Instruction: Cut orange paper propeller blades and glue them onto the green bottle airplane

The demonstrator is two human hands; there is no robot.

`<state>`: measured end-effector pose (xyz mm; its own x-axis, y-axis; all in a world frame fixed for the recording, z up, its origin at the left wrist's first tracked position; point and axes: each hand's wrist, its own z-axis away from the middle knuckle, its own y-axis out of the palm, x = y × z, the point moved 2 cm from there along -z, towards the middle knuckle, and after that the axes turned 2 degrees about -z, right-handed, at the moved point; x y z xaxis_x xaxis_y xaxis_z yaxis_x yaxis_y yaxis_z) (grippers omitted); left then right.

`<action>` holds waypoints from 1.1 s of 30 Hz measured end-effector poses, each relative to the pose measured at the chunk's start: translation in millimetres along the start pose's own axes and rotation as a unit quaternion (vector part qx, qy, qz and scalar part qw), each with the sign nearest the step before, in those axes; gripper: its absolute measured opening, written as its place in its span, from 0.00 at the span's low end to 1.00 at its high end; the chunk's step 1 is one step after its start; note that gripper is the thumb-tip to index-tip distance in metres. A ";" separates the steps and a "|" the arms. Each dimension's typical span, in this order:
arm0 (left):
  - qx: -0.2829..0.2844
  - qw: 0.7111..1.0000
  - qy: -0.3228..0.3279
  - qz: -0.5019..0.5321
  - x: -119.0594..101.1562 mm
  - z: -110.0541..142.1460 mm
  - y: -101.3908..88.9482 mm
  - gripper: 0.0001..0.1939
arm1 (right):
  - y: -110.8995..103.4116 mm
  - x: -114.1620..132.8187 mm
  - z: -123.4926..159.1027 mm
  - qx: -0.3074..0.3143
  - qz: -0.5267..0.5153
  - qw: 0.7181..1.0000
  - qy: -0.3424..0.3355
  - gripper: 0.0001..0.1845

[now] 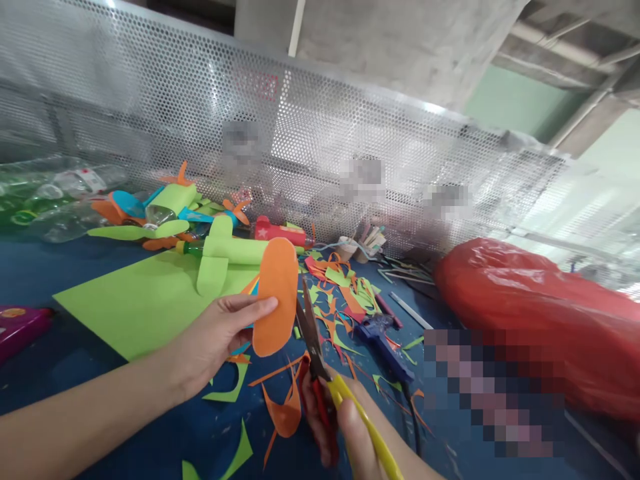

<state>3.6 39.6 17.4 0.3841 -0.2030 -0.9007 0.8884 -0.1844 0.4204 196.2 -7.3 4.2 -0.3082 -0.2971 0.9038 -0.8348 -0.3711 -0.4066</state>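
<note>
My left hand pinches an orange rounded foam piece and holds it upright above the blue table. My right hand grips scissors with red and yellow handles. The blades point up and touch the orange piece's right edge. An orange offcut curls just below. Behind the orange piece lies a green sheet and a green foam airplane shape.
Orange and green scraps litter the table's middle. A blue glue gun lies right of the scissors. A red plastic bag fills the right side. Plastic bottles and foam crafts sit at left, before a perforated metal panel.
</note>
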 end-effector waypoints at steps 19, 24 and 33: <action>-0.050 0.997 0.053 0.004 0.2 13.0 12.1 0.08 | -4.1 20.8 -8.7 0.063 0.105 0.987 -0.108 0.33; -0.035 0.998 0.045 0.013 -2.5 13.7 16.6 0.08 | -4.8 21.4 -10.0 0.059 0.107 0.986 -0.115 0.32; -0.051 0.992 0.084 -0.078 -2.1 13.5 12.0 0.12 | -5.1 15.3 -9.2 0.063 0.102 0.987 -0.105 0.34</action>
<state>10.1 24.8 25.8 0.2687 -0.0153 -0.9631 0.9578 -0.1014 0.2688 191.6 -1.8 21.3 -0.3517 -0.5488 0.7584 -0.6973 -0.3870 -0.6034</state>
